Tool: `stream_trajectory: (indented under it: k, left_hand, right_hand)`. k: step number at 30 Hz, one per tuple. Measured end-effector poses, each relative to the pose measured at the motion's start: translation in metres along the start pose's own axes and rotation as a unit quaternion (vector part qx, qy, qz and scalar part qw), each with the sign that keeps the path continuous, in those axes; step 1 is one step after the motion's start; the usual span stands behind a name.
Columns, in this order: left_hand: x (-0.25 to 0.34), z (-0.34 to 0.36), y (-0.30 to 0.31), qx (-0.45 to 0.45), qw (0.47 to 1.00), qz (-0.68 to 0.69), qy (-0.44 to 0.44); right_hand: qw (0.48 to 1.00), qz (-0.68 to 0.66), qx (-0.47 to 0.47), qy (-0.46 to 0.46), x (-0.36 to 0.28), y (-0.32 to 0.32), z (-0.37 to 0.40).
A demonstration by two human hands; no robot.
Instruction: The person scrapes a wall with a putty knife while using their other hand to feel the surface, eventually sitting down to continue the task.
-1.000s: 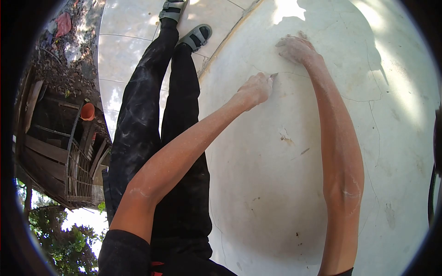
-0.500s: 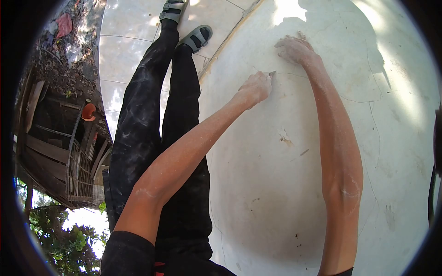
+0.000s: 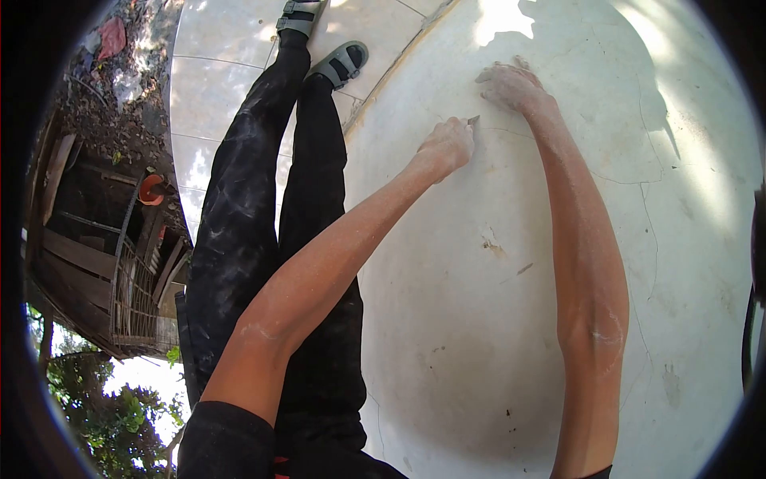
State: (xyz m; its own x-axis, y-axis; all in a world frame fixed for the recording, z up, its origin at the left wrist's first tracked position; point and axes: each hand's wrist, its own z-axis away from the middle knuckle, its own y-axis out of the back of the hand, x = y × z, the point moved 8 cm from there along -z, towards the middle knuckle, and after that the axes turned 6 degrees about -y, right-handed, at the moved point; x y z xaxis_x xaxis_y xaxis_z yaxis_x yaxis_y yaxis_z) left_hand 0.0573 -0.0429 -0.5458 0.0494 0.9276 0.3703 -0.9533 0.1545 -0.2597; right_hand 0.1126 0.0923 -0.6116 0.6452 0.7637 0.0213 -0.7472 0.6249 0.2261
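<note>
My left hand (image 3: 448, 148), coated in pale dust, is closed around a small grey blade (image 3: 474, 121). Only the blade's pointed tip shows past my fingers, and the rest is hidden in my grip. It is close to a fine crack in the off-white plastered surface (image 3: 447, 271). Higher up and to the right, my right hand (image 3: 511, 85) rests against the same surface, fingers apart and a little bent, with nothing visible in it. Dust covers its back and fingers too.
My legs in dusty black trousers (image 3: 247, 168) and grey sandals (image 3: 341, 65) stand on pale tiles (image 3: 231, 88) at left. Further left are leaf-strewn ground, an orange bucket (image 3: 150, 190) and a wooden structure (image 3: 80, 263). Several cracks and a chipped spot (image 3: 492, 244) mark the plaster.
My left hand has shifted slightly up and to the right with the blade. My right hand has stayed in place.
</note>
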Motion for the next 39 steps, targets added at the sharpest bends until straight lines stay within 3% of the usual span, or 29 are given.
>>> stream_trajectory:
  k: [4, 6, 10, 12, 15, 19, 21, 25, 27, 31, 33, 36, 39]
  left_hand:
    - [0.014, 0.043, -0.017, 0.033, 0.995, 0.003, -0.090]
    - [0.025, 0.060, -0.021, 0.071, 0.979, -0.042, -0.185]
    - [0.029, 0.030, -0.014, 0.072, 0.982, -0.041, -0.170]
    - [0.018, 0.000, -0.007, 0.052, 0.997, -0.019, -0.063]
    - [0.022, -0.013, -0.001, 0.014, 1.000, -0.004, -0.027]
    - [0.031, 0.034, -0.020, 0.025, 0.997, -0.011, -0.078]
    - [0.045, 0.059, -0.027, 0.072, 0.978, -0.028, -0.193]
    - [0.058, 0.038, -0.009, 0.084, 0.984, -0.027, -0.152]
    - [0.054, 0.018, 0.003, 0.011, 0.999, 0.036, -0.015]
    - [0.046, 0.007, -0.001, -0.006, 1.000, 0.003, -0.031]
    - [0.049, 0.027, -0.011, 0.047, 0.988, -0.036, -0.140]
    - [0.055, 0.075, -0.021, -0.013, 0.995, -0.014, -0.094]
    - [0.054, 0.082, -0.026, 0.014, 0.996, -0.008, -0.087]
  right_hand:
    - [0.998, 0.061, -0.003, 0.005, 0.005, 0.014, 0.007]
    - [0.998, 0.054, 0.007, -0.014, 0.014, 0.022, 0.010]
    - [0.997, 0.067, -0.016, -0.038, 0.024, 0.038, 0.015]
    - [0.996, 0.075, -0.024, -0.038, 0.027, 0.041, 0.016]
    - [0.997, 0.067, -0.014, -0.043, 0.029, 0.037, 0.012]
    - [0.997, 0.069, -0.010, -0.034, 0.028, 0.042, 0.011]
    - [0.996, 0.070, -0.018, -0.047, 0.029, 0.043, 0.010]
    - [0.997, 0.061, -0.013, -0.045, 0.032, 0.040, 0.007]
    - [0.997, 0.059, -0.024, -0.041, 0.031, 0.037, 0.004]
    - [0.997, 0.058, -0.014, -0.047, 0.032, 0.036, 0.003]
    - [0.997, 0.038, 0.004, -0.061, 0.038, 0.029, -0.005]
    - [0.997, 0.064, -0.020, -0.035, 0.031, 0.041, 0.006]
    - [0.996, 0.070, -0.017, -0.045, 0.028, 0.044, 0.006]
